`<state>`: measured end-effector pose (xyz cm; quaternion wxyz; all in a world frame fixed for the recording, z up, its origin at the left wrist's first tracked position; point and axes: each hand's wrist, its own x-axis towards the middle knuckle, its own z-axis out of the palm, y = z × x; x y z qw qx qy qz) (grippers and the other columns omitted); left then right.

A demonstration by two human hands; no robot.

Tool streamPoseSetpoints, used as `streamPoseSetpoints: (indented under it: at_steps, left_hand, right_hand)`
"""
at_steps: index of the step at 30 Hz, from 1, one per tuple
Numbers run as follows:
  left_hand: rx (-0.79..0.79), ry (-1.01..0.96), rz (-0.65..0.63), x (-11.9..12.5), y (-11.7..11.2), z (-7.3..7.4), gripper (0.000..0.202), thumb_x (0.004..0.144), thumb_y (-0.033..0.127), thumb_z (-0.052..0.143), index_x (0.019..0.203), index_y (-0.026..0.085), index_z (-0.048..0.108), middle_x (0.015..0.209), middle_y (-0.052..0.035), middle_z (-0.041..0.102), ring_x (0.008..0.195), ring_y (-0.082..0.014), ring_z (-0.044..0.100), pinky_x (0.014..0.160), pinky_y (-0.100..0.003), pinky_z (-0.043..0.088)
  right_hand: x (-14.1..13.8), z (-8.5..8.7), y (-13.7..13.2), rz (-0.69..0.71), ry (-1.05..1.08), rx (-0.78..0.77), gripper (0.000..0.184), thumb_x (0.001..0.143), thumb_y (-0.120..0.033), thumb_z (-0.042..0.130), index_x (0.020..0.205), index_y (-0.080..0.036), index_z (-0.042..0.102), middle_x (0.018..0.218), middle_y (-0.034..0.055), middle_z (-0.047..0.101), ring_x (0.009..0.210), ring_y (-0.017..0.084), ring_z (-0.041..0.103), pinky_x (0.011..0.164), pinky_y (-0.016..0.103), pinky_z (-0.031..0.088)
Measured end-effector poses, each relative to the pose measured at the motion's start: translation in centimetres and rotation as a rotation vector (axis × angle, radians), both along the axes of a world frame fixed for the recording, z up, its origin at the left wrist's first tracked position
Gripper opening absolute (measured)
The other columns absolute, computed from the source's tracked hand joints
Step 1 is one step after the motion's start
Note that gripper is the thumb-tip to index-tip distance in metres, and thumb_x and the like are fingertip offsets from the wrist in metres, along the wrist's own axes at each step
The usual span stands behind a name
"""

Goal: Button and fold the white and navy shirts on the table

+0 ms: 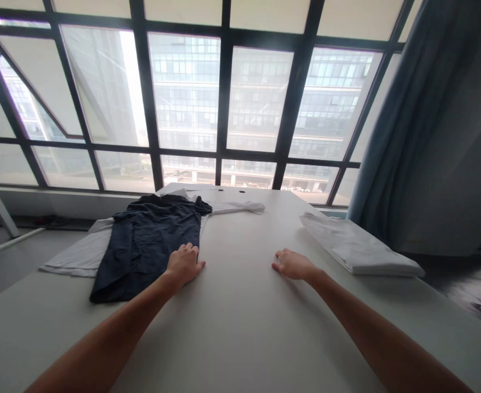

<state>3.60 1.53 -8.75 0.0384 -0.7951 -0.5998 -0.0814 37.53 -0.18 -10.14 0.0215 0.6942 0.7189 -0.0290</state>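
Nearest us, both forearms (113, 327) run in from the bottom of the view, elbows cut off; the near edge of the white counter (240, 338) is out of frame too.

Left hand (183, 263): on the right border of a dark garment (152, 240), fingers bent over the cloth, thumb out to the side. Fingertips hard to read; we cannot tell whether this grip pinches fabric or only rests.

Right hand (295, 265): well apart from the garment, over the counter's middle. Grip narrow, fingers curled, nothing visible in it; palm hidden, contact with the surface uncertain.

The dark garment lies toward the counter's left edge, its far end bunched. It covers most of some white cloth (79, 254), which shows at the left edge; a white sleeve-like strip (238, 207) pokes out at right. We cannot tell if the two are one piece.

Along the right edge: a folded white cloth (367, 248), inner layers hidden.

Near the far edge, two small dark spots (241, 191), too small to identify. Beyond, black-framed windows (254, 98), the building outside washed out by glare; a blue-grey curtain (404, 136) at right, its top cut off.
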Motion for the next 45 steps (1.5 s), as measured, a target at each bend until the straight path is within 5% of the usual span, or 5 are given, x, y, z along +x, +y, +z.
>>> streamPoseSetpoints:
  at_steps: [9, 15, 27, 36, 45]
  left_hand:
    - [0.009, -0.169, 0.134, -2.3, 1.3, 0.6, 0.027, 0.090, 0.024, 0.042, 0.098, 0.013, 0.066, 0.110, -0.0169, 0.070, 0.104, -0.0298, 0.066, 0.082, -0.034, 0.049]
    - [0.168, -0.508, -0.148, -0.1, -1.2, 1.8, 0.026, 0.095, 0.029, 0.038, 0.096, 0.017, 0.060, 0.081, -0.0054, 0.067, 0.078, -0.0195, 0.064, 0.075, -0.027, 0.045]
    - [-1.099, -0.553, -0.976, 3.6, -8.9, 2.2, 0.039, 0.087, 0.054, 0.060, 0.096, 0.017, 0.070, 0.081, -0.0001, 0.066, 0.072, -0.0124, 0.058, 0.067, -0.020, 0.046]
    - [-0.249, -0.546, -0.465, -1.3, -1.6, 2.3, 0.036, 0.090, 0.047, 0.055, 0.093, 0.016, 0.073, 0.080, -0.0032, 0.071, 0.073, -0.0179, 0.063, 0.067, -0.025, 0.046]
    - [-0.132, -0.281, -0.418, -2.6, -0.1, 1.1, 0.024, 0.089, 0.036, 0.057, 0.092, 0.022, 0.076, 0.093, -0.0046, 0.075, 0.090, -0.0217, 0.067, 0.084, -0.027, 0.046]
  right_hand:
    - [-1.0, -1.0, -1.5, -0.087, -0.013, 0.156, 0.045, 0.097, -0.044, 0.038, 0.123, -0.016, 0.062, 0.128, 0.0182, 0.058, 0.115, 0.034, 0.056, 0.091, 0.042, 0.045]
    - [-0.5, -0.6, -1.1, -0.089, 0.024, 0.143, 0.045, 0.094, -0.046, 0.044, 0.123, -0.017, 0.064, 0.128, 0.0169, 0.059, 0.116, 0.032, 0.056, 0.094, 0.041, 0.044]
    - [-2.6, -2.4, -0.4, 0.316, 0.280, 0.331, 0.054, 0.091, -0.029, 0.049, 0.144, -0.023, 0.048, 0.150, 0.0087, 0.047, 0.138, 0.024, 0.043, 0.113, 0.043, 0.034]
    - [-2.7, -1.6, 0.8, 0.207, 0.095, 0.210, 0.043, 0.099, -0.032, 0.034, 0.132, -0.022, 0.060, 0.142, 0.0083, 0.056, 0.127, 0.025, 0.054, 0.115, 0.048, 0.029]
    - [3.4, -2.6, 2.7, -0.089, -0.032, 0.213, 0.043, 0.099, -0.032, 0.031, 0.126, -0.021, 0.062, 0.137, 0.0121, 0.059, 0.124, 0.027, 0.055, 0.111, 0.055, 0.028]
